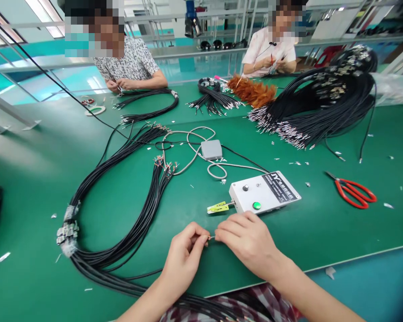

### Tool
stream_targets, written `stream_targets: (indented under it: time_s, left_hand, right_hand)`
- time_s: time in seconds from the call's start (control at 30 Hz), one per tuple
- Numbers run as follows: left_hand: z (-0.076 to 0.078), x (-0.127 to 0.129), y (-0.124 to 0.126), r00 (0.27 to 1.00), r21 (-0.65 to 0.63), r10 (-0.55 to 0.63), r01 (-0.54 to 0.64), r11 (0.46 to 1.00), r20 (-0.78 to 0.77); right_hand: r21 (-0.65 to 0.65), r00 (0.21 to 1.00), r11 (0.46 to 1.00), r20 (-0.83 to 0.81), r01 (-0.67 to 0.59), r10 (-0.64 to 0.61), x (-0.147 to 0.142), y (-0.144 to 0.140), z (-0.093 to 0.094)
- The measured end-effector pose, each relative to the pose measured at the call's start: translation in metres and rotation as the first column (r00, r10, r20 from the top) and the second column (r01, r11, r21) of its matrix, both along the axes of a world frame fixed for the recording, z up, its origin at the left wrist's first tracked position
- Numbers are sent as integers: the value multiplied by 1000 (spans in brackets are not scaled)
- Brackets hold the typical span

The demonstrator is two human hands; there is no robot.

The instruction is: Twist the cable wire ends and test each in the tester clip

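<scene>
My left hand [184, 252] is closed in a pinch on the stripped end of a cable. Between thumb and forefinger a short bit of thin wire [211, 238] shows. From the other side, my right hand [246, 239] has its fingertips pressed together at the tip of that wire. A black cable [144, 274] runs along the table and goes out of sight behind my left wrist. Just beyond my right hand lies a white control box [265, 192] with a green button and a yellow-green clip [218, 207] at its left side.
A looped black cable bundle [87, 192] lies on the left, some cables reaching my lap. Red-handled scissors [356, 192] rest on the right. Beyond are a grey box [211, 150], a large cable pile [325, 103] and orange-brown wires [251, 91]. Two people work across the table.
</scene>
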State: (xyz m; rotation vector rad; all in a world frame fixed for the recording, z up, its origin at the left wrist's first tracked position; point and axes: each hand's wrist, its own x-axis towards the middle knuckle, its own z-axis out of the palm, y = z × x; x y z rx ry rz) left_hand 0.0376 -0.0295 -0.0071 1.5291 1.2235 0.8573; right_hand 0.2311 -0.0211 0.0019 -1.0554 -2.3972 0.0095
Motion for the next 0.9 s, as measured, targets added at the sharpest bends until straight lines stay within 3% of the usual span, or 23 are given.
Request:
stream_targets:
  time_s: [0.13, 0.3, 0.43, 0.9]
  left_hand:
    - [4, 1, 15, 992, -49, 125, -124, 991, 17]
    - [6, 2, 29, 989, -57, 143, -141, 988, 33]
    - [3, 6, 34, 988, -53, 151, -150, 987, 25]
    - [-7, 15, 46, 985, 20, 154, -153, 988, -74]
  right_hand:
    - [100, 977, 977, 87, 188, -197, 4, 17, -1]
    - [123, 953, 984, 256, 133, -160, 6, 34, -4]
    - [95, 923, 980, 330, 176, -197, 2, 39, -3]
    - [13, 918, 986, 361, 169, -162, 0, 51, 5]
